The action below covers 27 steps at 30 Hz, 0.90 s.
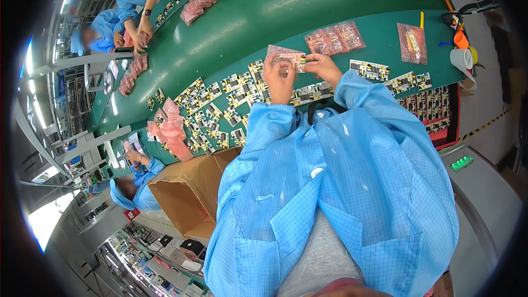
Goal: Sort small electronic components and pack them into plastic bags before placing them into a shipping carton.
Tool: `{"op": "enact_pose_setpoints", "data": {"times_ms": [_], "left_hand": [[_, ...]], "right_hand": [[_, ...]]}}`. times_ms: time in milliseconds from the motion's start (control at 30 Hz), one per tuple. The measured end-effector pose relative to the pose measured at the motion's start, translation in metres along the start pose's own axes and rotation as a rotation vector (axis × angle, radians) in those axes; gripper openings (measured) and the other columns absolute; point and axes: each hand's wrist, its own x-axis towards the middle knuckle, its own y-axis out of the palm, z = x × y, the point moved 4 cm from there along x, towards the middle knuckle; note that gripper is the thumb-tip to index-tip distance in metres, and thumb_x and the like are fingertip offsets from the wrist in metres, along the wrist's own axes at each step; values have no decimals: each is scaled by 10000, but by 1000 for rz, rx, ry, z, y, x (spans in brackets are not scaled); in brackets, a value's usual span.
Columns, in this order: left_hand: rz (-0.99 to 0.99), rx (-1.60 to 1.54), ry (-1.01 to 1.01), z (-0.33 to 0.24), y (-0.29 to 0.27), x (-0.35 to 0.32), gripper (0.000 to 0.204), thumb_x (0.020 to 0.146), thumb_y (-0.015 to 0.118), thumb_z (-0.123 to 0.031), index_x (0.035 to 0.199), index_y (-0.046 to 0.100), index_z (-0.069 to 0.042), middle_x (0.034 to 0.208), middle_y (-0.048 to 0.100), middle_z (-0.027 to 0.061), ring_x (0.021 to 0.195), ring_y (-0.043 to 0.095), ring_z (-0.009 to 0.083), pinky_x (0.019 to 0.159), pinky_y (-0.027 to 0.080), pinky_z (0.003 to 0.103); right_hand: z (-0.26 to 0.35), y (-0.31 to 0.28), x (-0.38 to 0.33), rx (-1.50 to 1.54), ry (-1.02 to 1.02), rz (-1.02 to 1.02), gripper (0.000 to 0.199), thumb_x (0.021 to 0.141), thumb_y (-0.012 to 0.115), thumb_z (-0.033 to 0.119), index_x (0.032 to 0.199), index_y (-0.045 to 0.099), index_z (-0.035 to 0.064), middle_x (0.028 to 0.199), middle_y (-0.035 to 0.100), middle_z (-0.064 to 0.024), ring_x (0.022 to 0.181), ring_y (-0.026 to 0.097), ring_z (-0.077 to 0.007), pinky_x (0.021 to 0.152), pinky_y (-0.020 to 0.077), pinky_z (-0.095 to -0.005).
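Both hands are gripping one pink anti-static bag (286, 54) over the green table (264, 16) — left hand (279, 77) and right hand (322, 66) pinching its near edge, small circuit boards (220, 110) lying just below

Pink translucent bag (287, 55) with board, held above the green table (275, 5).

A long green workbench (308, 0) curves across the room, with a grey floor (498, 126) marked by yellow-black tape (484, 127) to its right. Grey metal racks (82, 104) stand left, an open cardboard box (190, 187) sits below, and bright light (47, 220) glares at lower left.
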Motion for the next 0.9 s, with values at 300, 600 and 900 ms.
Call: {"op": "enact_pose_setpoints", "data": {"times_ms": [300, 600, 900], "left_hand": [[-196, -266, -268, 34, -48, 14, 194, 888, 553, -138, 1042, 581, -23, 1180, 540, 102, 1069, 515, 188, 919, 401, 331], [214, -934, -553, -16, -32, 0, 427, 968, 341, -326, 1238, 445, -12, 1158, 575, 137, 1062, 572, 222, 870, 488, 353], [560, -998, -702, 41, -23, -37, 410, 894, 578, -229, 1260, 448, -98, 1141, 574, 108, 961, 603, 254, 797, 528, 395]], "right_hand": [[15, 1, -13, -4, 9, 132, 558, 756, 703, 218, 1225, 475, 18, 1005, 648, -65, 820, 577, -95, 586, 397, -245], [43, 12, -33, 117, -36, 200, 562, 790, 691, 133, 1258, 419, -15, 925, 639, -81, 660, 527, -52, 524, 385, -204], [66, 26, -50, 186, -50, 456, 508, 797, 680, 96, 1232, 429, 21, 900, 633, -43, 686, 533, -50, 548, 390, -203]]}}
